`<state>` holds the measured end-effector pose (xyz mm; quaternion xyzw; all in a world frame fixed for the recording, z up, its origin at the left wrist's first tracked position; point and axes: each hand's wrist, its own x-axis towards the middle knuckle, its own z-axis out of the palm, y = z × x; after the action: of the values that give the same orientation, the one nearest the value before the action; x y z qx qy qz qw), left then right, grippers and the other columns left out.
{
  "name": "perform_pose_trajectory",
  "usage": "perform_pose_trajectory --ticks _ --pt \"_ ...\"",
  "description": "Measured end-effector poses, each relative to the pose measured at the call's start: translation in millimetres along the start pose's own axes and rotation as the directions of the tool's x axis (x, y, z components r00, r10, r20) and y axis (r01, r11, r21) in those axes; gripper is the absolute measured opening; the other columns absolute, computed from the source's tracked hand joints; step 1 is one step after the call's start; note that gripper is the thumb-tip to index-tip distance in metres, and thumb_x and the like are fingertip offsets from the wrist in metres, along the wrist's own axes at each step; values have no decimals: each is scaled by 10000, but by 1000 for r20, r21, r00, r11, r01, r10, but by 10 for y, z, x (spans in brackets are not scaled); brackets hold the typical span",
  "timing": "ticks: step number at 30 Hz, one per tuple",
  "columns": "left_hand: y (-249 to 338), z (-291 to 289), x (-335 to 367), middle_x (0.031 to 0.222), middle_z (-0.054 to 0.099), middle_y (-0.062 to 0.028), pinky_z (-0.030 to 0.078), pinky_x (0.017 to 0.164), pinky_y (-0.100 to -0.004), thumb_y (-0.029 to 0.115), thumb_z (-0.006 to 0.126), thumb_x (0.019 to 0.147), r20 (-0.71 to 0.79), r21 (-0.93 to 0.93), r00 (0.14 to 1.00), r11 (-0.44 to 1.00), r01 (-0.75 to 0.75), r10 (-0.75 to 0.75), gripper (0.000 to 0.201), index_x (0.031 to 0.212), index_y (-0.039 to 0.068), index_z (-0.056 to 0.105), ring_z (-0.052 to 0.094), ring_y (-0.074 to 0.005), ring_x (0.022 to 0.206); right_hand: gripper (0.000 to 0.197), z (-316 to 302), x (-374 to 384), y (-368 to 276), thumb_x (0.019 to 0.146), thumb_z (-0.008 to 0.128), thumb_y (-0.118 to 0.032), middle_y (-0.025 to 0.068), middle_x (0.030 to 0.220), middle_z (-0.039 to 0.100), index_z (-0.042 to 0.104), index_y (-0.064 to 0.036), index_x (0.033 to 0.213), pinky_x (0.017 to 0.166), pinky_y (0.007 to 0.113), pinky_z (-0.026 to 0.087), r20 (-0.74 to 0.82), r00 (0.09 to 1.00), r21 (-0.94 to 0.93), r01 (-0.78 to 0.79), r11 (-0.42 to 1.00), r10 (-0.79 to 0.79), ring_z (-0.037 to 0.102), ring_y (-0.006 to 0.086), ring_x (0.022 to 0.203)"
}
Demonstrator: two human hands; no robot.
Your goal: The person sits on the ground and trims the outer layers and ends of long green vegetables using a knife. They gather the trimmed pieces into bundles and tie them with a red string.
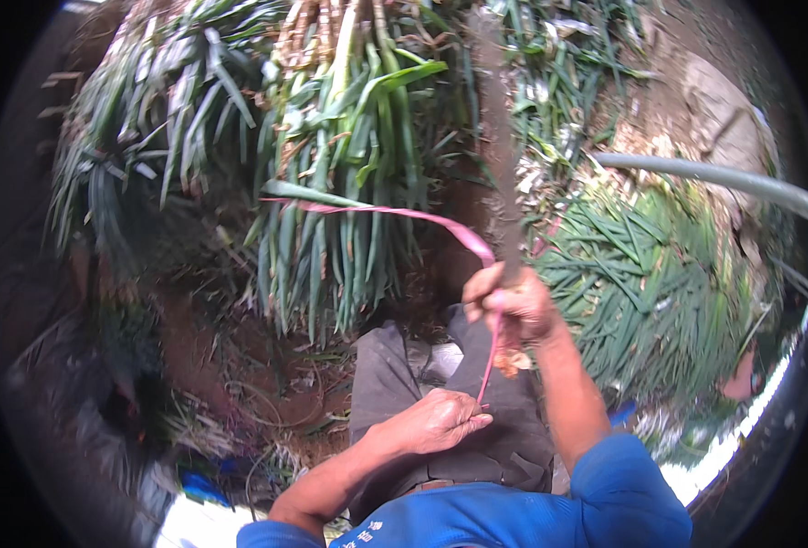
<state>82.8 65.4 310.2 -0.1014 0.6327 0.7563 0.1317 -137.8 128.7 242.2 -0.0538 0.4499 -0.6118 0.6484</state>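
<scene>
A pink plastic ribbon (422,216) runs in a loose curve from beside the middle bundle of green onions (331,247) to my right hand (518,303). Below that hand it drops taut to my left hand (442,420), low over my lap. Both hands are closed on the ribbon, the left one in a fist. A long, narrow grey-brown strip (504,164) rises from the top of my right hand; it is blurred, and I cannot tell whether I hold it. Under the right hand shows a tan-orange scrap (512,361).
More green onions (176,100) lie heaped at the far left, with another large pile (660,265) on the right. A grey pipe (714,172) crosses above that pile. Loose leaves and scraps (285,393) litter the brown ground beside my legs (395,374).
</scene>
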Motion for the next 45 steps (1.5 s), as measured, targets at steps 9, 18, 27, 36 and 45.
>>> perform_pose_trajectory --ticks 9,18,27,36,45 --pt "52 8 -283 723 587 -238 460 617 -487 224 595 1003 -427 52 884 971 235 -191 294 848 -25 614 582 -461 698 281 -1040 -555 -103 867 643 -20 131 974 671 589 1 1142 481 267 557 -386 923 53 13 998 8 674 189 686" --pt "-309 -21 -1151 715 606 -220 466 579 -454 178 625 980 -682 77 726 980 184 -83 256 808 -12 628 607 -407 659 542 -1015 -367 495 891 690 -109 138 1064 633 470 91 1344 471 236 529 -372 924 -324 -215 921 85 676 170 655" --pt "-1243 -540 -3793 783 719 -111 555 697 -306 245 639 960 -764 -561 -65 610 560 -642 209 986 60 734 693 -156 737 575 -469 -59 1041 872 710 -136 158 1078 697 476 69 1356 490 230 499 -413 896 -496 -369 786 159 668 154 662" --pt "-2350 -127 -5568 1173 690 -201 492 993 -411 268 748 827 -734 -639 -659 495 589 -163 468 1222 33 660 654 -318 1092 494 191 211 1418 876 755 -180 112 974 703 572 69 1261 596 237 481 -341 922 -650 -372 663 183 665 157 682" --pt "-1958 107 -928 1075 719 -109 536 899 -343 209 735 900 -620 -576 673 816 -41 -404 391 1214 -3 638 669 -187 1012 321 841 364 1935 1047 541 -252 118 932 744 697 17 1128 720 293 539 -147 970 -530 -241 813 191 660 140 767"
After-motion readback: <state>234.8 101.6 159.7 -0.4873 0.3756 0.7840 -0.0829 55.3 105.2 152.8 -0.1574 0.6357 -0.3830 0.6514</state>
